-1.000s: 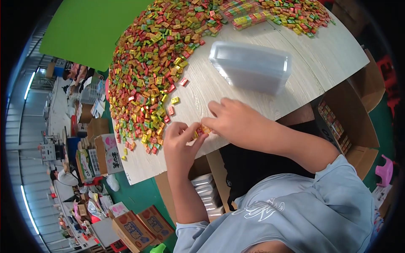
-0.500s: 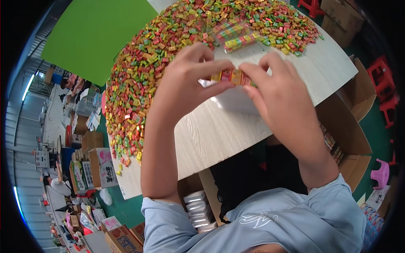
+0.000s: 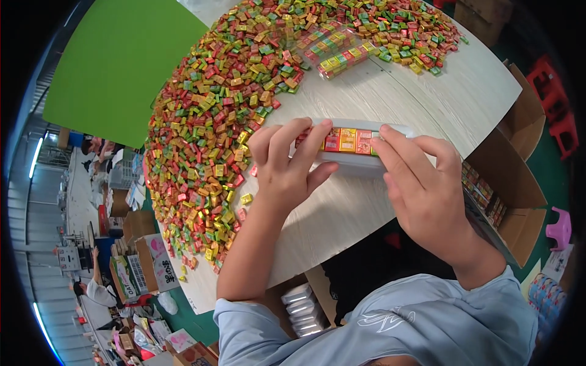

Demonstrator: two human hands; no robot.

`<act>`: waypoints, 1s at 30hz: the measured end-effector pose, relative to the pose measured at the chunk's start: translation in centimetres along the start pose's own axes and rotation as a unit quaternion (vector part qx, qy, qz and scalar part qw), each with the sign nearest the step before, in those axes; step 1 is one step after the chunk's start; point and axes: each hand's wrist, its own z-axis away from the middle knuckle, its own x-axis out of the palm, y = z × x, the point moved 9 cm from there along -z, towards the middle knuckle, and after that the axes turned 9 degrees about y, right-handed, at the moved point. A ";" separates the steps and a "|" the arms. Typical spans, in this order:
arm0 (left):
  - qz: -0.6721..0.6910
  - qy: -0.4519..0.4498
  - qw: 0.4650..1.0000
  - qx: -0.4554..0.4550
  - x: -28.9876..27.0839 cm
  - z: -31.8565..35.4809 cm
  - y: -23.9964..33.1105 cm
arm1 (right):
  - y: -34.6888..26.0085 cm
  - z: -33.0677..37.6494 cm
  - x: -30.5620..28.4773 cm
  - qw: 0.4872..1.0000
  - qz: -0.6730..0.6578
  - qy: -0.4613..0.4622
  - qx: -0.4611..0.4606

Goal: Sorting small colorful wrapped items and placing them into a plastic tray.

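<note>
Pale wood grain is showing across the round bench in the head view, and a broad heap of small wrapped candies in red, green, yellow and orange is covering its far and left parts. Near the front edge, a clear plastic box is resting on the bench, with a row of red, orange and yellow candy pieces lying along its top. The left hand is curling over the box's left end, its fingers bent onto the row and pressing there. The right hand is gripping the box's right end, fingers reaching over the top edge. Farther back, two filled clear trays of candies are sitting beside the heap. An open cardboard carton is standing just off the bench's right edge.
</note>
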 end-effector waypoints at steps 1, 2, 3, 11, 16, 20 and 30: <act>0.017 -0.001 1.000 -0.003 0.1 0.1 -0.2 | -0.1 0.1 -0.1 1.000 0.015 0.004 -0.005; 0.022 0.002 1.000 -0.008 0.4 0.3 -0.3 | -0.1 0.2 -0.2 0.999 0.033 0.008 -0.010; 0.063 0.010 0.998 -0.024 0.6 0.4 -0.5 | -0.2 0.3 -0.1 0.999 0.039 0.003 -0.012; 0.267 -0.010 0.953 -0.141 1.0 -0.1 -1.4 | 1.5 -2.9 0.2 0.989 -0.134 -0.017 0.061; 0.261 -0.031 0.948 -0.181 0.8 -0.6 -1.4 | 2.3 -4.3 1.0 0.971 -0.186 -0.104 0.108; 0.273 -0.018 0.946 -0.174 0.1 -1.5 -1.6 | 1.8 -5.1 1.1 0.971 -0.177 -0.136 0.084; 0.227 -0.037 0.965 -0.130 -1.3 -2.6 -1.2 | 1.6 -5.7 1.7 0.959 -0.171 -0.205 0.094</act>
